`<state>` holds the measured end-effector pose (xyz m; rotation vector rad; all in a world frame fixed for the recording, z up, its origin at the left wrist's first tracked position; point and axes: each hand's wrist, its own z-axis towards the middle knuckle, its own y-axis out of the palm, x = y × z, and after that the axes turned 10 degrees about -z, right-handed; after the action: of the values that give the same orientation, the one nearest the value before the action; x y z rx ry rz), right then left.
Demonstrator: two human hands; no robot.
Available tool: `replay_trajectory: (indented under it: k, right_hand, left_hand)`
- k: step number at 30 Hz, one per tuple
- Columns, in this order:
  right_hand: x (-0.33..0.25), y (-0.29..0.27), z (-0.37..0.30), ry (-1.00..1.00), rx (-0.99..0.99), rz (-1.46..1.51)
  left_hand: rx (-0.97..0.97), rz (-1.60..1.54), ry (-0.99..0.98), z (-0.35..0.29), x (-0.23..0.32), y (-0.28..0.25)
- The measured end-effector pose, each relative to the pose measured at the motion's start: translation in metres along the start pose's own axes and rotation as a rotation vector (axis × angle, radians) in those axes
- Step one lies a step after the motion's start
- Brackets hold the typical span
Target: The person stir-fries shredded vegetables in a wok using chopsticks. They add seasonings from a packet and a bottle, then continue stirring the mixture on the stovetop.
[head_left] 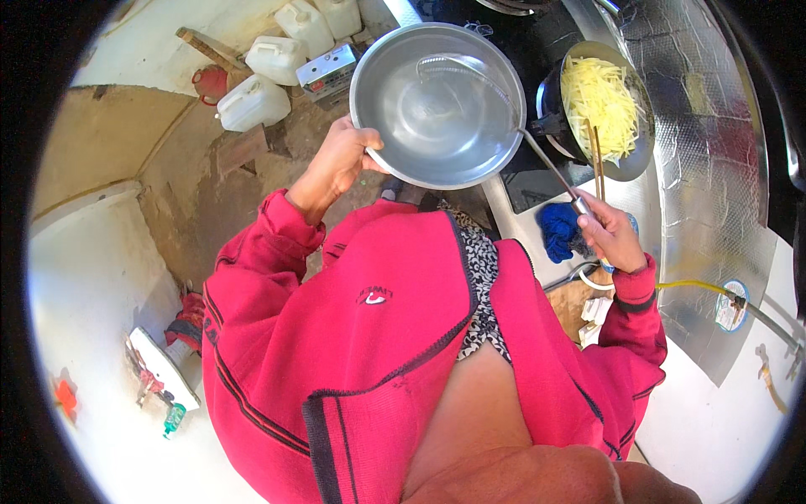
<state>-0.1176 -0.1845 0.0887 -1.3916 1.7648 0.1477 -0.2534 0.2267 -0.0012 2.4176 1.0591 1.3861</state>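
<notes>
My left hand point(340, 160) grips the near left rim of a wide stainless-steel bowl point(453, 168), thumb over the edge. No food shows inside it. My right hand point(611, 235) is closed round the handle of a long-handled metal utensil point(550, 164), which reaches to the bowl's right rim. A curved, ridged line inside the bowl may be its head or a reflection. A pair of chopsticks point(598, 168) runs from my right hand to the pan; whether I grip them is unclear. Pale yellow shreds, like cut potato, point(600, 101) fill the dark pan point(636, 155) on the right.
The pan stands on a dark stove top point(529, 189). A blue cloth point(556, 231) lies beside my right hand. Silvery foil sheeting point(697, 168) lines the right side, with a yellow hose point(693, 284) nearer me. Several white jugs point(253, 102) stand on the floor at the far left.
</notes>
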Motion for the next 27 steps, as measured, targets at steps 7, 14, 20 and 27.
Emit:
replay_trajectory:
  k: [7,14,20,27]
  right_hand:
    - [0.013,0.032,0.01,0.015,-0.315,0.339]
    - [0.004,0.05,0.006,0.005,-0.318,0.658]
    - [-0.012,0.041,-0.015,-0.148,-0.105,0.653]
    - [-0.01,0.055,-0.012,0.007,-0.1,0.596]
  left_hand:
    - [0.01,0.017,-0.005,0.001,-0.004,-0.009]
    - [0.025,-0.027,-0.003,-0.002,-0.007,-0.013]
    - [0.017,-0.04,-0.013,0.004,-0.013,-0.016]
    - [0.023,-0.023,0.068,0.008,-0.007,-0.001]
